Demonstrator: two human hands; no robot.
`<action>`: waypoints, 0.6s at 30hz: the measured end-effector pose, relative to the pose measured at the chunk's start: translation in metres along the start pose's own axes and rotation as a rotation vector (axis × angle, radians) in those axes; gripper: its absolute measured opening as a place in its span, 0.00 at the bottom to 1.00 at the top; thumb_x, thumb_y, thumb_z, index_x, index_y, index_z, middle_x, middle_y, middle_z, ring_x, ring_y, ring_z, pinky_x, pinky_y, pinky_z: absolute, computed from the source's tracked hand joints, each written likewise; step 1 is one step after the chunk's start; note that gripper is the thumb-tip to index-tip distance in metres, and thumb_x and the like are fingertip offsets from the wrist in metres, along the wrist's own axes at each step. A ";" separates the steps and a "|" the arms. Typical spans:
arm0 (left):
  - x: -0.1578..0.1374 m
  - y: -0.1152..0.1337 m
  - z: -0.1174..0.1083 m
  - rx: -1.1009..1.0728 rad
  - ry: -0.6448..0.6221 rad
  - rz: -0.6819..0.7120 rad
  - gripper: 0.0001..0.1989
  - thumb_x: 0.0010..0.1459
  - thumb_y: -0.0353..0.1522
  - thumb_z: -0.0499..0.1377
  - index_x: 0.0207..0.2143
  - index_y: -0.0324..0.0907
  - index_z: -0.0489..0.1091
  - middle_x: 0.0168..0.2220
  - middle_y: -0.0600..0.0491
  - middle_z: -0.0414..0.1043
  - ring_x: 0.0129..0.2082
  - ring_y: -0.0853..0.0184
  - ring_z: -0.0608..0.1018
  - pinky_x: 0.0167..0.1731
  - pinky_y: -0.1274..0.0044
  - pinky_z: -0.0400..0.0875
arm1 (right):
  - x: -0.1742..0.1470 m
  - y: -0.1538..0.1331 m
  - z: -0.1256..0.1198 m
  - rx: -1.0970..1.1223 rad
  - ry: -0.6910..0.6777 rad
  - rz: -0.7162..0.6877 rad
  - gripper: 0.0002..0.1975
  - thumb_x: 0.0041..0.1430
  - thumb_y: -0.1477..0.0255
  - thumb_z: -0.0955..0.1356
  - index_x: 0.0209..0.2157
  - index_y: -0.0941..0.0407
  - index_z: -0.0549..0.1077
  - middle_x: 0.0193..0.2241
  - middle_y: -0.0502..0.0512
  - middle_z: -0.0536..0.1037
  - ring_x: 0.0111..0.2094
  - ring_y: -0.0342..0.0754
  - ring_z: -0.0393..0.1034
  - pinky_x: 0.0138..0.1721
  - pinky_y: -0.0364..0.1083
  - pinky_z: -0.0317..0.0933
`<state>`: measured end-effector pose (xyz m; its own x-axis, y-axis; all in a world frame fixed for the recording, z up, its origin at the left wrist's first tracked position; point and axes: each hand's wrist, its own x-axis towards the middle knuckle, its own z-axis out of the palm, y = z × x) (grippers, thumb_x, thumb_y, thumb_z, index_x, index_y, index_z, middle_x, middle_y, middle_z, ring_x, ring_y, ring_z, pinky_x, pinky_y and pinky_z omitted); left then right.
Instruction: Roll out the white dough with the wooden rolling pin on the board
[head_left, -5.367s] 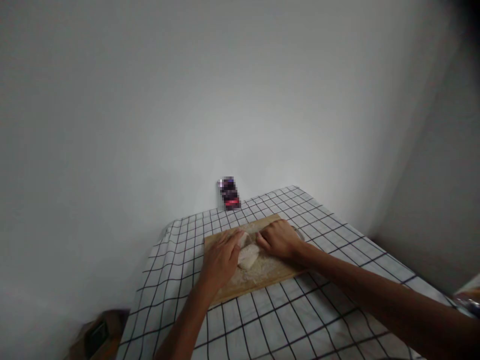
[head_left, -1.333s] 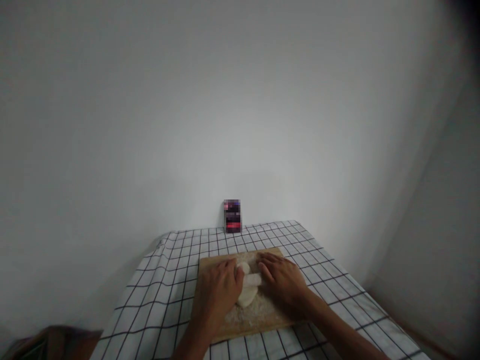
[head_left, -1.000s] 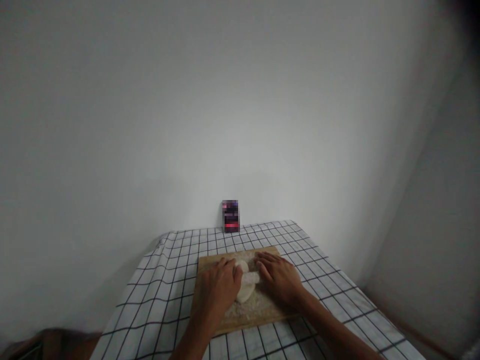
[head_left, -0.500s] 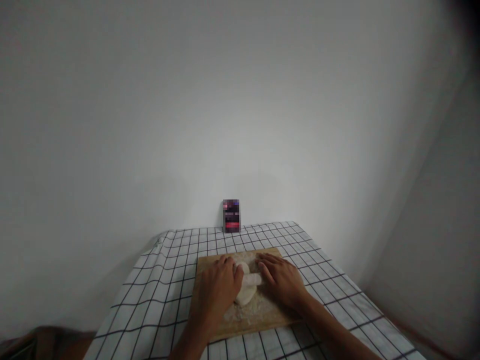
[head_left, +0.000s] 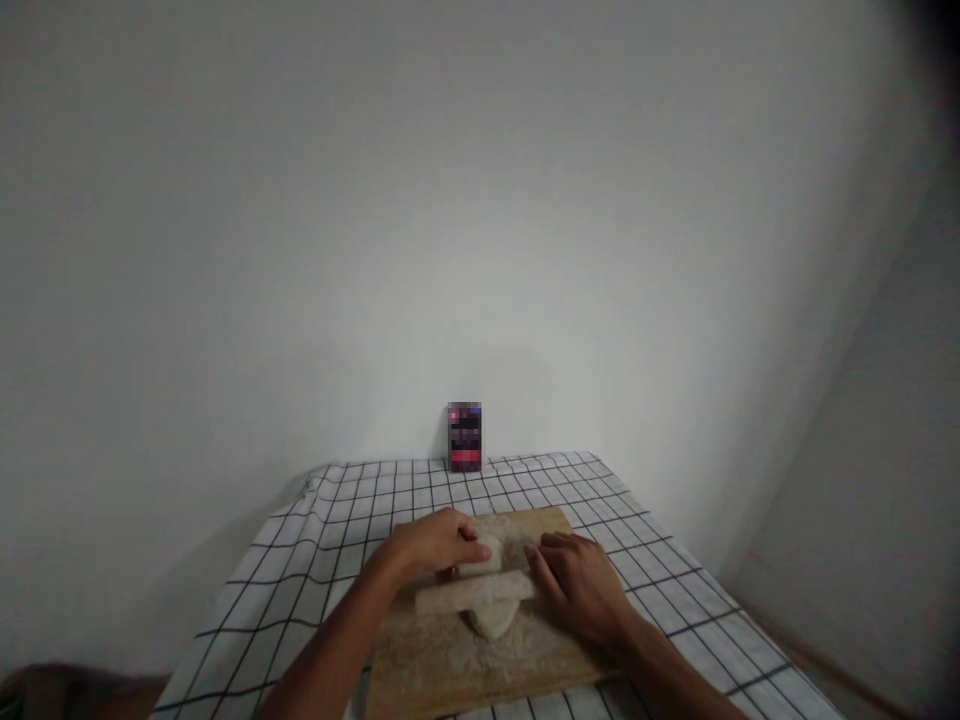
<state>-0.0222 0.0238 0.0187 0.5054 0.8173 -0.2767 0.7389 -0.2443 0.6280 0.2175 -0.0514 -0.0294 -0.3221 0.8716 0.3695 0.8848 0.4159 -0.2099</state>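
Observation:
A pale rolling pin (head_left: 457,596) lies across a flat piece of dough (head_left: 495,620) on a floured wooden board (head_left: 420,675). My left hand (head_left: 437,541) is off the pin, closed at the dough's far left edge, its thumb on top and the other fingers partly hidden. Curled over the pin's right end, my right hand (head_left: 583,582) covers that end from view. The dough shows on both the near and far side of the pin.
The board rests on a table with a white, black-checked cloth (head_left: 300,560). A small dark box-like item (head_left: 465,437), blurred by pixels, stands at the table's back against the white wall (head_left: 480,250).
My left hand has let go of the pin's left end and moved to the dough's far left edge. The pin has come nearer to me, my right hand still on it.

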 end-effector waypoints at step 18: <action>0.027 -0.002 -0.015 -0.040 -0.062 0.275 0.17 0.60 0.38 0.59 0.45 0.40 0.81 0.45 0.49 0.84 0.45 0.61 0.81 0.44 0.75 0.71 | 0.001 0.002 0.000 0.023 -0.034 0.070 0.36 0.76 0.58 0.48 0.23 0.54 0.73 0.27 0.56 0.77 0.30 0.48 0.72 0.35 0.46 0.59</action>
<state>-0.0166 0.0542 0.0208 0.7116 0.6894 -0.1356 0.5530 -0.4305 0.7133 0.2191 -0.0497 -0.0292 -0.2719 0.9069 0.3220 0.8975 0.3597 -0.2553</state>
